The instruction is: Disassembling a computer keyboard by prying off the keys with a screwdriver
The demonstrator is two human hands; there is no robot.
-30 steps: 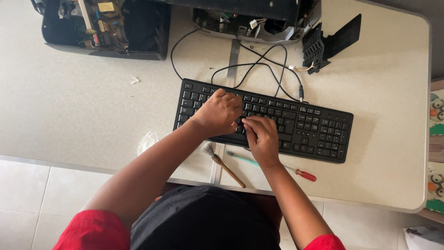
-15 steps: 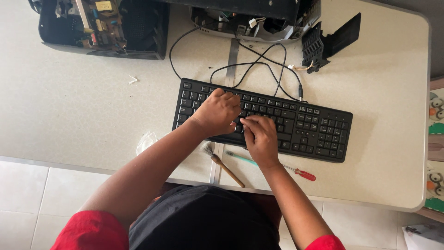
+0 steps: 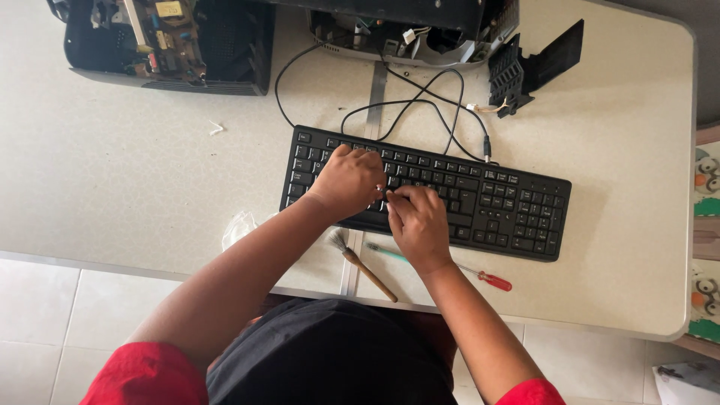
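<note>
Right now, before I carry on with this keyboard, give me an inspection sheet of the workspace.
Surface: pale table, a seam down its middle.
Job's things: black keyboard lying flat, slightly angled.
Clutter: small brush, red-handled screwdriver and teal-handled tool at the near edge; crumpled clear plastic; loose black plastic part.
Hands: left hand and right hand both on the keys, fingertips meeting mid-keyboard; grip cannot be told.
Cables: black cable looped behind the keyboard.
Surroundings: opened black device with circuit board, second opened unit; white tiled floor.
</note>
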